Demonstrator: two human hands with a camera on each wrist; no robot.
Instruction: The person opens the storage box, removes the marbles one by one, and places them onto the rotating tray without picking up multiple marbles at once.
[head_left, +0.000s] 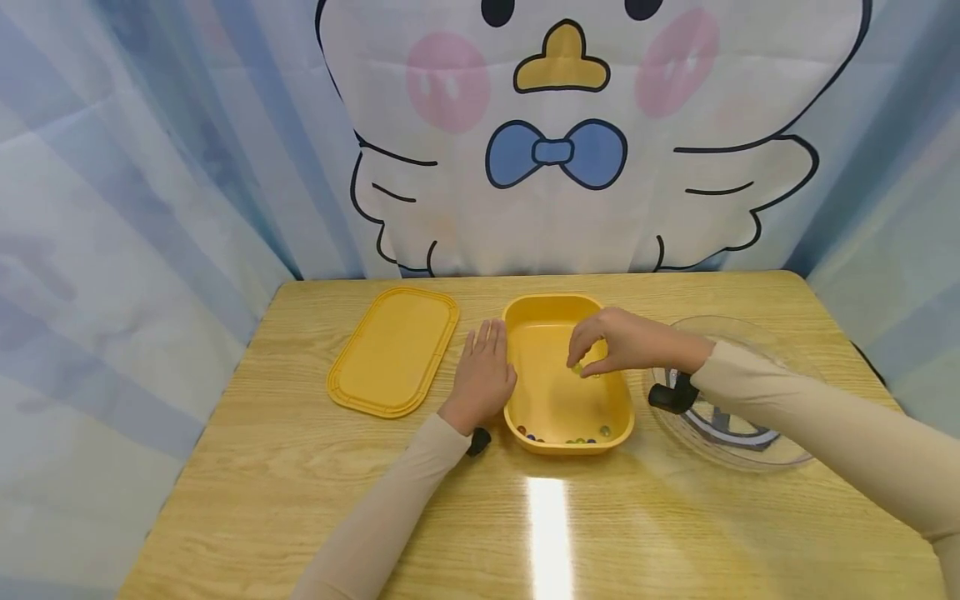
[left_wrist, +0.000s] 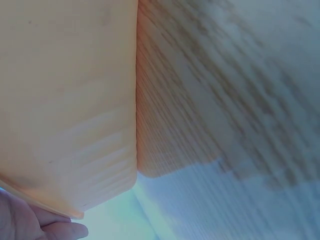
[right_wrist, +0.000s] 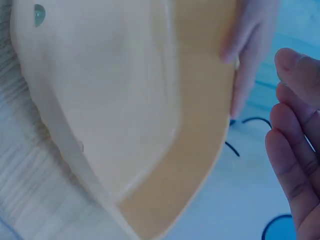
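A yellow tub (head_left: 551, 400) holds several marbles (head_left: 605, 431) along its near end; a green one also shows in the right wrist view. My left hand (head_left: 483, 375) rests against the tub's left rim with straight fingers. In the left wrist view, the fingers (left_wrist: 62, 230) touch the rim from outside. Over the tub's right part, my right hand (head_left: 611, 342) pinches a yellowish marble (head_left: 577, 368) between thumb and fingertips. That marble cannot be made out in the right wrist view, where the fingers (right_wrist: 287, 150) are curled.
Left of the tub lies a flat yellow lid (head_left: 397, 350) on the wooden table (head_left: 262, 467). A clear round bowl (head_left: 795, 454) stands to the right, partly under my right forearm. Behind the table hangs a printed curtain (head_left: 555, 233).
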